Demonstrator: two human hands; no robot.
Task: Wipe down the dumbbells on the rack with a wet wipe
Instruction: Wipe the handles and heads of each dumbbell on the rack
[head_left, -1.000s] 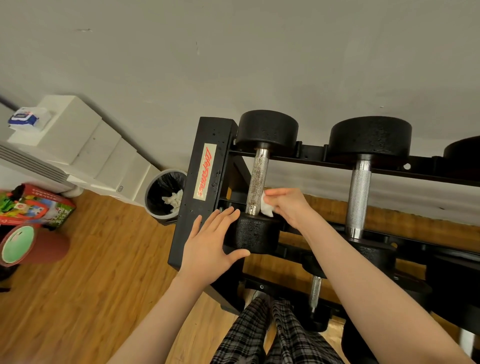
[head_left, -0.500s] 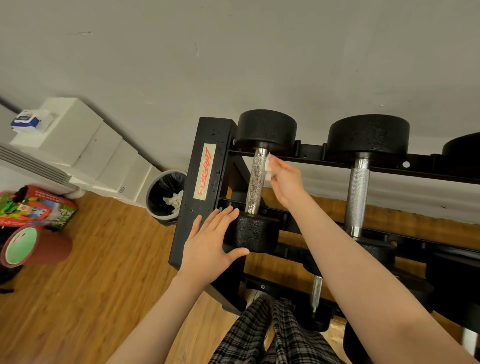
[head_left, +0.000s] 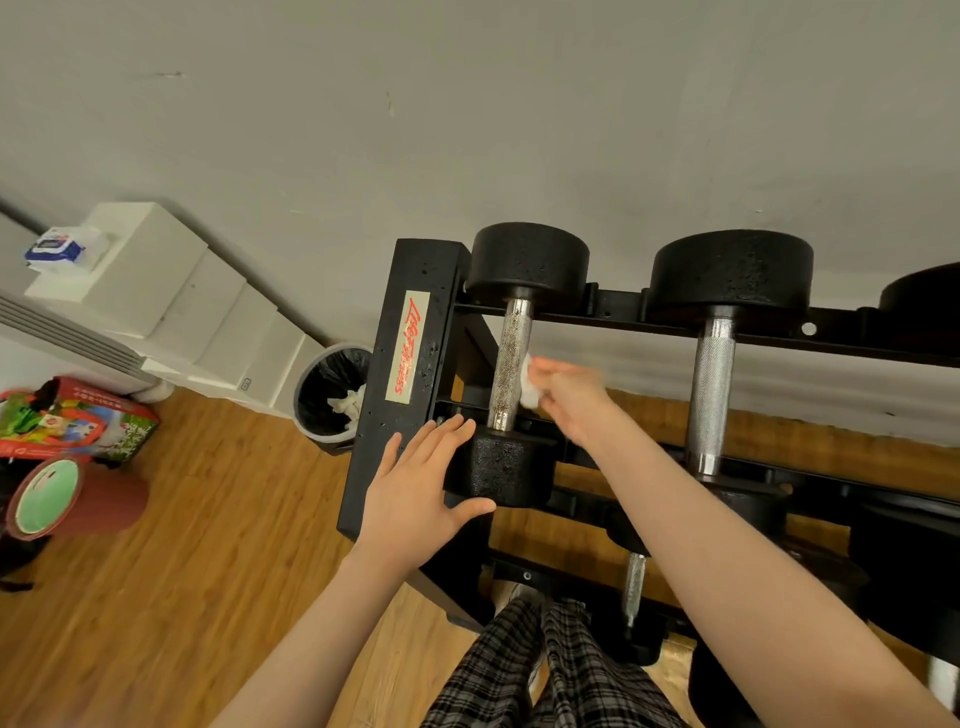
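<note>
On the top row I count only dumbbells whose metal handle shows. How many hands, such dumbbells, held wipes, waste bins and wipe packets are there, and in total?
Hands: 2, left hand, right hand
Dumbbells: 2, left dumbbell, right dumbbell
Held wipe: 1
Waste bin: 1
Wipe packet: 1
Total: 7

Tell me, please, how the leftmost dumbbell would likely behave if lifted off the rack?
The dumbbell probably feels heavy for its size: its heads look like solid cast metal. Its knurled handle should resist slipping. On the floor it might roll, since its far head is round.
</note>
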